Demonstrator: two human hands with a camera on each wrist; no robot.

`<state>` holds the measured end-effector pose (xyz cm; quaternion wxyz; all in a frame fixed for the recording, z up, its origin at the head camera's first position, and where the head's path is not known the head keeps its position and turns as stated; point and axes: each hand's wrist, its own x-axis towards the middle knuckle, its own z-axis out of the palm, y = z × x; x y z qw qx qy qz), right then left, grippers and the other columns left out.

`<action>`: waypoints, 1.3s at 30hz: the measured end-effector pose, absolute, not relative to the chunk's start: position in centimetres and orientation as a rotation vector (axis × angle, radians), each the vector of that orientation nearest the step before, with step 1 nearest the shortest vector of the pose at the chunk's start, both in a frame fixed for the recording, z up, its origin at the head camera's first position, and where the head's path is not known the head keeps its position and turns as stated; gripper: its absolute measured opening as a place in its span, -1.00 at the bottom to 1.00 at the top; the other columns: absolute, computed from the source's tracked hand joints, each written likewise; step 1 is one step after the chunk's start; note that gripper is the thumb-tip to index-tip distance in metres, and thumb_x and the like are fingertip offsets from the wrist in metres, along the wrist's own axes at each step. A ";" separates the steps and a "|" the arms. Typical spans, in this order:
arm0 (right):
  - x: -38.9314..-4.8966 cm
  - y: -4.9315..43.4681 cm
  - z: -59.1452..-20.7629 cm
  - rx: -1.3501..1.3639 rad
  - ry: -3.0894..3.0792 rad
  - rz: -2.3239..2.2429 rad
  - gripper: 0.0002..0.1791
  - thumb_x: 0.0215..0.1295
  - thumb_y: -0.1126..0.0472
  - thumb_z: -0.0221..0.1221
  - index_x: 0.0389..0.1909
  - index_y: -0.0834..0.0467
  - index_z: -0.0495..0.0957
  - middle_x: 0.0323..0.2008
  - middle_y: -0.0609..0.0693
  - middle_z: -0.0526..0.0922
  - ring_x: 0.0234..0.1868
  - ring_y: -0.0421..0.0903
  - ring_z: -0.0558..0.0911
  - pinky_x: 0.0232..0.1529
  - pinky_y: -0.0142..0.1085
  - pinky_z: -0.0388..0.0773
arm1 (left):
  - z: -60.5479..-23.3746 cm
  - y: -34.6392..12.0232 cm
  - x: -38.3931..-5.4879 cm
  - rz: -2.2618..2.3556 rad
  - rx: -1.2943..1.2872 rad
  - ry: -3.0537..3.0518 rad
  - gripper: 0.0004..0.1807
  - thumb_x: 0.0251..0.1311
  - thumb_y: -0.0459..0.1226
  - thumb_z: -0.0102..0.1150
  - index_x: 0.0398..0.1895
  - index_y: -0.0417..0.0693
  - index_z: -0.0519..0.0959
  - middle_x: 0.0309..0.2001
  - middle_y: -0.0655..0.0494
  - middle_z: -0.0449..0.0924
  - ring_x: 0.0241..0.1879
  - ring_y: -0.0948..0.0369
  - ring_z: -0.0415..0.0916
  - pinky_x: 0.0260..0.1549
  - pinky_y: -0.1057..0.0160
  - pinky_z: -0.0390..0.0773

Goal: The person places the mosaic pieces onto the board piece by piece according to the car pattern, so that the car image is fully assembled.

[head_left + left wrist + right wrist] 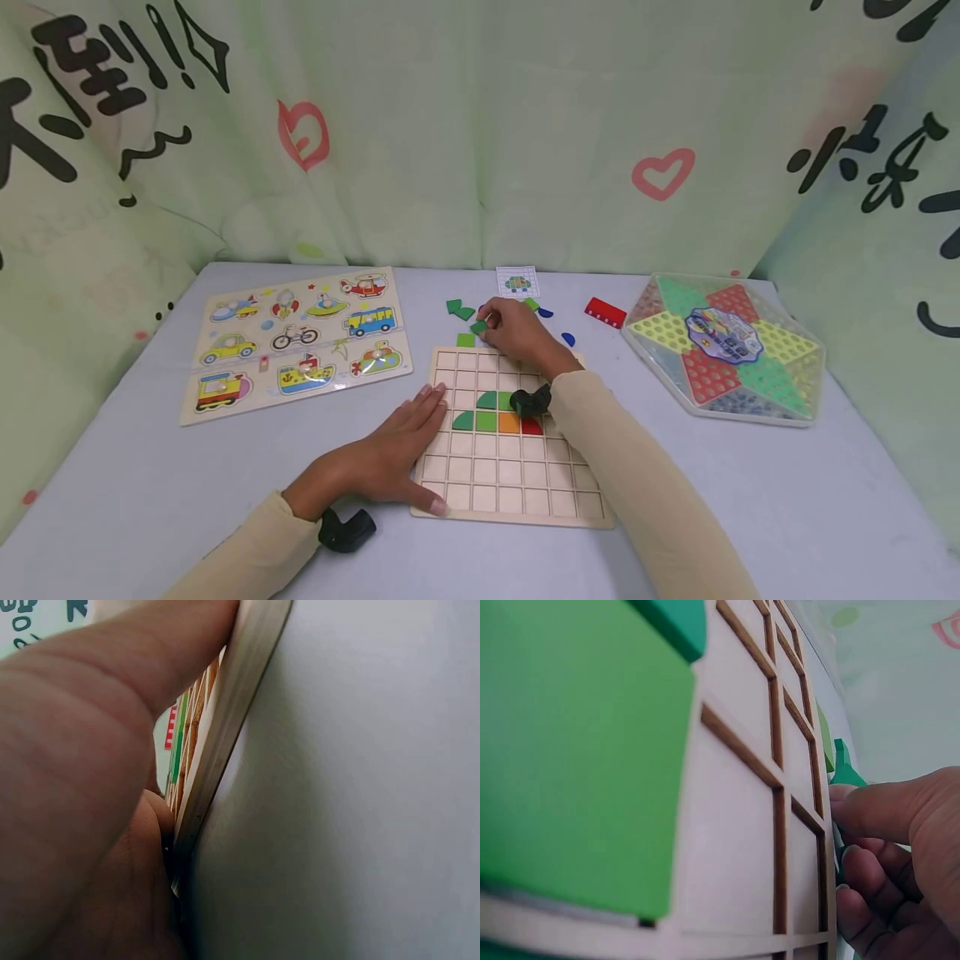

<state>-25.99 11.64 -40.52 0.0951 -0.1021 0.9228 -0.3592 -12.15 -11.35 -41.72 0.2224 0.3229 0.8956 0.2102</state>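
Observation:
A wooden grid board (486, 472) lies on the table with green, orange and red pieces set in some squares. My left hand (386, 457) rests along its left edge, fingers spread and thumb at the near corner; in the left wrist view the thumb (82, 712) lies against the board's rim. Beyond the far edge, my right hand (519, 335) pinches a dark green piece (477, 327), whose full shape is partly hidden by the fingers. A light green square (466, 340) lies just beside it. In the right wrist view, thumb and fingertips meet at the green piece (844, 766).
Several dark green pieces (460, 309) lie loose past the board, near a small picture card (517, 282). Blue pieces (568, 339) and a red strip (604, 312) are to the right. A vehicle puzzle board (300, 342) lies left, a hexagonal game box (723, 350) right.

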 end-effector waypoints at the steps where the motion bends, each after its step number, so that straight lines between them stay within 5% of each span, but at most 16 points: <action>1: -25.9 11.7 -40.5 -0.303 2.731 -1.069 -0.79 0.31 0.31 0.21 -0.05 0.12 0.56 -0.23 0.03 0.52 -0.18 -0.04 0.47 -0.12 -0.25 0.47 | -41.7 -11.3 -12.1 0.582 0.891 2.473 0.42 -0.18 0.37 0.33 0.56 -0.12 -0.24 0.55 0.09 -0.51 0.48 0.18 -0.63 0.41 0.06 -0.33; 30: -25.2 17.1 -40.1 -0.132 2.656 -1.298 -0.75 0.32 0.15 0.25 -0.02 0.06 0.69 0.00 0.01 0.59 0.08 -0.01 0.47 0.06 -0.15 0.49 | -41.7 -11.3 -12.1 0.581 0.883 2.475 0.41 -0.18 0.35 0.36 0.56 -0.13 -0.23 0.55 0.11 -0.53 0.47 0.20 -0.65 0.40 0.08 -0.33; 39: -24.8 18.0 -39.9 -0.091 2.605 -1.314 -0.76 0.30 0.15 0.27 -0.04 0.08 0.71 -0.10 0.03 0.65 -0.06 0.00 0.53 -0.08 -0.22 0.50 | -41.6 -11.2 -12.1 0.605 0.868 2.469 0.41 -0.19 0.32 0.39 0.56 -0.12 -0.23 0.55 0.11 -0.51 0.47 0.20 -0.65 0.40 0.07 -0.34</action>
